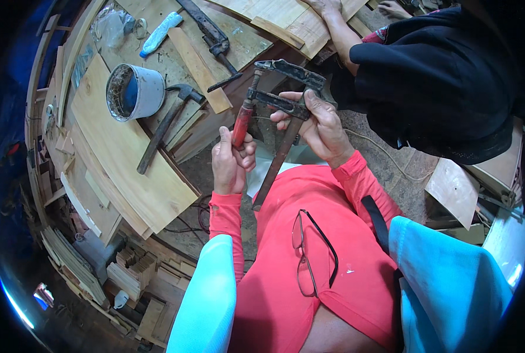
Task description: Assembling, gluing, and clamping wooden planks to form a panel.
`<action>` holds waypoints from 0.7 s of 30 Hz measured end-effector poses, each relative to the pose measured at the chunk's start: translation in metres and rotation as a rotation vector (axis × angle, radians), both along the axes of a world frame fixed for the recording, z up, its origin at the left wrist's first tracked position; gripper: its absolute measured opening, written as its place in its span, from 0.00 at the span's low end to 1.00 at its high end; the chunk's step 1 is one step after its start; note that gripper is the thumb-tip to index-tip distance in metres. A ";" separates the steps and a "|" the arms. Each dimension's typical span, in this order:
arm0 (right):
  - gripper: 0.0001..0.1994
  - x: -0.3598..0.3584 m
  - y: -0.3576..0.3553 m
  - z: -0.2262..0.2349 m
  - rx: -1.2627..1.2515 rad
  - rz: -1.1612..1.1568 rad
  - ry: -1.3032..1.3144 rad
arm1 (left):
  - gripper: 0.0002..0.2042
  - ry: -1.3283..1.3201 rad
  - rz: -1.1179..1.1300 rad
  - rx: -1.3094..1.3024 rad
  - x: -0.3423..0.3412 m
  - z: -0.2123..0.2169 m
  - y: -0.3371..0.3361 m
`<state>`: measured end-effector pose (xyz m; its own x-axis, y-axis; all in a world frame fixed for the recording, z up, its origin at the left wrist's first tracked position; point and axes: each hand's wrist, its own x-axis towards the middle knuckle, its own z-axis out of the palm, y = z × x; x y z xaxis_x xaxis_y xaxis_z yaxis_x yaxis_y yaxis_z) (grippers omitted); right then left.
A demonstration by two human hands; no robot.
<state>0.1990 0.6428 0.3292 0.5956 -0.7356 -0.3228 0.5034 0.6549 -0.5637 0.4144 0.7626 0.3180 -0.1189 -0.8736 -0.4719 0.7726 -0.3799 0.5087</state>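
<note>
On my tabletop (127, 159) a grey bucket (134, 91) stands near the middle, with a hammer (165, 126) lying just beside it toward the near edge. At the far edge lie a second clamp (211, 36), a wooden strip (199, 69) and a blue-capped bottle (160, 33). Folded glasses (311, 253) hang on my red shirt, and another person in black (433, 76) leans over planks (298, 17) across from me.

**Hidden and cut-off parts**

The clamp (277, 126) handle's lower end is buried in the left hand (232, 160) — the bar's middle sits behind the right hand (318, 126). Beyond the hands, a co-worker (439, 76) is cut by the top edge.
</note>
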 end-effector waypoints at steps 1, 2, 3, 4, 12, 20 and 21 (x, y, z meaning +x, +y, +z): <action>0.29 0.001 0.001 0.001 0.000 0.006 -0.001 | 0.22 -0.001 0.006 0.000 -0.006 -0.002 0.002; 0.28 0.001 0.002 0.001 0.012 -0.005 -0.004 | 0.22 -0.234 0.152 0.045 -0.023 0.009 -0.005; 0.27 0.000 0.003 0.002 0.026 -0.019 -0.007 | 0.23 -0.468 0.295 0.092 -0.039 0.014 -0.010; 0.27 -0.001 0.004 0.001 0.026 -0.015 -0.006 | 0.24 -0.502 0.399 0.015 -0.048 0.011 -0.012; 0.27 -0.005 0.007 -0.001 -0.006 -0.029 0.053 | 0.23 -0.510 0.336 0.105 -0.049 -0.001 -0.012; 0.26 -0.006 0.006 -0.010 -0.020 -0.087 0.088 | 0.25 -0.544 0.101 0.172 -0.031 -0.032 -0.014; 0.26 -0.006 0.007 -0.012 -0.008 -0.102 0.107 | 0.25 -0.541 0.102 0.171 -0.043 -0.034 -0.017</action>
